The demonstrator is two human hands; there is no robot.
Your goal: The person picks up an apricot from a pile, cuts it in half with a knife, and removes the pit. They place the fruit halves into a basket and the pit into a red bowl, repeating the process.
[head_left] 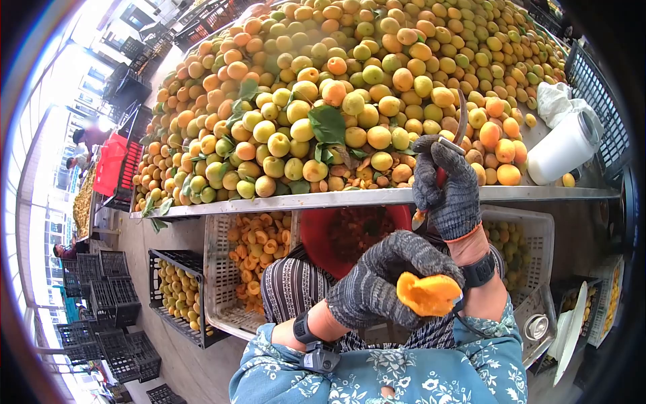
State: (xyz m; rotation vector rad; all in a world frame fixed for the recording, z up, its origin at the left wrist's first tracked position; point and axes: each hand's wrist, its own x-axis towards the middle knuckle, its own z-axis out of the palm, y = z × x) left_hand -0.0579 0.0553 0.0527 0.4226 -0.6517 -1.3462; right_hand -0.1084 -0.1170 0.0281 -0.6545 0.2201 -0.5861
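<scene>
My left hand (390, 276), in a grey knitted glove, is closed around a cut apricot (428, 294) with its orange flesh showing. Above and to the right, my right hand (447, 185), gloved too, grips a small knife with a curved blade (463, 118) pointing up. A bit of red handle shows between those fingers, and a small orange and metal tip sticks out below them. Just beyond this hand, a great heap of whole apricots (363, 101) covers the metal-edged table (303, 200). Under the edge, a red basin (319, 239) holds dark, wet-looking scraps.
Left of my knees, a pale crate (219, 296) holds apricot halves, beside a black crate (176, 259) of whole apricots. Another pale crate (538, 236) stands right. A white jar (562, 151) lies tilted on the table. Black crates (114, 296) are stacked far left; people are behind.
</scene>
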